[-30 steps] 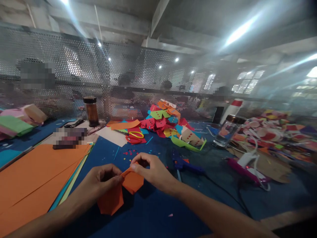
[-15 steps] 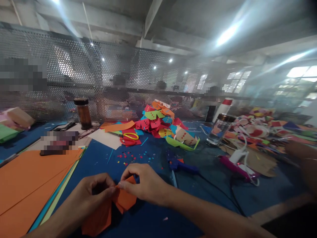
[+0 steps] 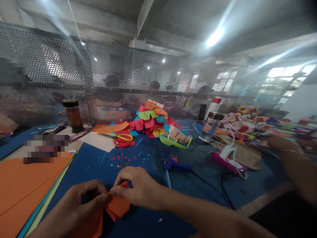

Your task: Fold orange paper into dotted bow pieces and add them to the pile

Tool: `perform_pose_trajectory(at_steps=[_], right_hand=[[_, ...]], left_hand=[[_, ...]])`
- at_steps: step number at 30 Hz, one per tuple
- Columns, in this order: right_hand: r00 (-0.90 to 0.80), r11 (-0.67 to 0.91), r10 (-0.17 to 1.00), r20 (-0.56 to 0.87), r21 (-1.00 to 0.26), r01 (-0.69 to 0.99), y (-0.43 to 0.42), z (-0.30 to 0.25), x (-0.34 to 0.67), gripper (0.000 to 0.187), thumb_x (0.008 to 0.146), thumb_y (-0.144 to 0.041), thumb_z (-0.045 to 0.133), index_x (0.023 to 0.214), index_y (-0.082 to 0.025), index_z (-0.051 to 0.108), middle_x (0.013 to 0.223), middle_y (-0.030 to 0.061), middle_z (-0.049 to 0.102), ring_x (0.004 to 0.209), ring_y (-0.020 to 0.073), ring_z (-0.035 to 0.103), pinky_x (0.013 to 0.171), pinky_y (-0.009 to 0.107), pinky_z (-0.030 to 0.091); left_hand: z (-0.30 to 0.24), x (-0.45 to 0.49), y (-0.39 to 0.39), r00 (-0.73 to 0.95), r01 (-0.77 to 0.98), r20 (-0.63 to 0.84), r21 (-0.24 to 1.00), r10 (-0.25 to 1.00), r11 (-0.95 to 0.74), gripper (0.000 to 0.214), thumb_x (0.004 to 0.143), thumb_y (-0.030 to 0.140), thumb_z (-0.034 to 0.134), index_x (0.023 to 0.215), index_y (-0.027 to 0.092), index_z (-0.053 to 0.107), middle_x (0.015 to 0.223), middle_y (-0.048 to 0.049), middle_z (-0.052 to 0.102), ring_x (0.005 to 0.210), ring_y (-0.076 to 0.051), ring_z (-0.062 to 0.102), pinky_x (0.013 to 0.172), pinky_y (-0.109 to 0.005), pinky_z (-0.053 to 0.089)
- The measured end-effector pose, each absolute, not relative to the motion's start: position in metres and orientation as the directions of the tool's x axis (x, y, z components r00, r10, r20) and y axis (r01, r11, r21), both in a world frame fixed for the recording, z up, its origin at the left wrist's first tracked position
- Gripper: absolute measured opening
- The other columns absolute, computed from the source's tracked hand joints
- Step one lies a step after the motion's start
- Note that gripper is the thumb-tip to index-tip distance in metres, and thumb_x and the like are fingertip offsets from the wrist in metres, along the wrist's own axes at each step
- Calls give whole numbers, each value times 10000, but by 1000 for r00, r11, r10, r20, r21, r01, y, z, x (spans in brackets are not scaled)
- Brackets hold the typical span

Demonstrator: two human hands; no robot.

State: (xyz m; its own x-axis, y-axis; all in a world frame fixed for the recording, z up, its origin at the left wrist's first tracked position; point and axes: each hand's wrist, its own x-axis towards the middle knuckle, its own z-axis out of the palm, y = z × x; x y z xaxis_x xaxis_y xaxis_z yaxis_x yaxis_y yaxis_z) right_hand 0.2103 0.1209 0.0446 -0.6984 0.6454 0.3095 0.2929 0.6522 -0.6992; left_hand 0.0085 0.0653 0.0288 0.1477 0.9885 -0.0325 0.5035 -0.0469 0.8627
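Note:
My left hand (image 3: 81, 201) and my right hand (image 3: 138, 188) meet low in the head view, each with thumb and fingers pinched on a folded piece of orange paper (image 3: 119, 205). The paper hangs in two flaps, one below each hand; the left flap is partly hidden by my left hand. Beyond my right hand lies a blue glue gun (image 3: 177, 164) with a black cord. Small coloured paper bits (image 3: 128, 158) are scattered on the blue table (image 3: 148, 218) behind my hands. Scissors (image 3: 123, 138) with yellow and red handles rest farther back.
Orange sheets (image 3: 32, 185) are stacked at left, near a jar of brown liquid (image 3: 73, 117). Folded coloured papers (image 3: 151, 120) are heaped mid-table. A glass bottle (image 3: 209, 129), a magenta power strip (image 3: 228, 162) and another person's arm (image 3: 294, 165) are at right.
The view has swung slightly right, so everything sits farther left in it. Both hands keep their pinch on the orange paper. The other person's arm shows more now.

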Motion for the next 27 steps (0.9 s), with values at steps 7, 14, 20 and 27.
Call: perform_pose_trajectory(at_steps=[7, 14, 20, 27], right_hand=[[-594, 564, 754, 282, -741, 364, 123, 51, 213, 161, 893, -301, 693, 785, -183, 708, 811, 20, 725, 758, 136, 635, 680, 245, 441], [-587, 521, 771, 248, -775, 358, 126, 51, 214, 150, 891, -320, 678, 812, -200, 721, 823, 16, 730, 762, 144, 643, 682, 254, 445], [-536, 475, 812, 231, -795, 378, 130, 50, 215, 182, 884, -328, 683, 781, -181, 716, 769, 3, 712, 732, 141, 622, 660, 244, 421], [-515, 458, 822, 243, -819, 345, 140, 53, 221, 205, 911, -341, 638, 830, -171, 718, 775, 10, 698, 740, 148, 611, 672, 255, 430]], left_hand=[[31, -1, 74, 141, 457, -88, 889, 986, 14, 422, 768, 623, 650, 658, 217, 677, 570, 14, 649, 517, -151, 542, 501, -226, 401], [21, -5, 76, 83, 365, -104, 929, 991, 67, 474, 723, 646, 691, 566, 205, 618, 455, 20, 594, 435, -128, 492, 442, -215, 324], [18, -10, 79, 64, 373, -15, 928, 998, -10, 382, 746, 584, 706, 671, 210, 692, 562, 19, 649, 519, -145, 555, 498, -227, 408], [26, -14, 83, -32, 479, 143, 871, 989, -110, 398, 716, 548, 744, 991, 260, 725, 924, -23, 772, 813, -240, 696, 683, -280, 536]])
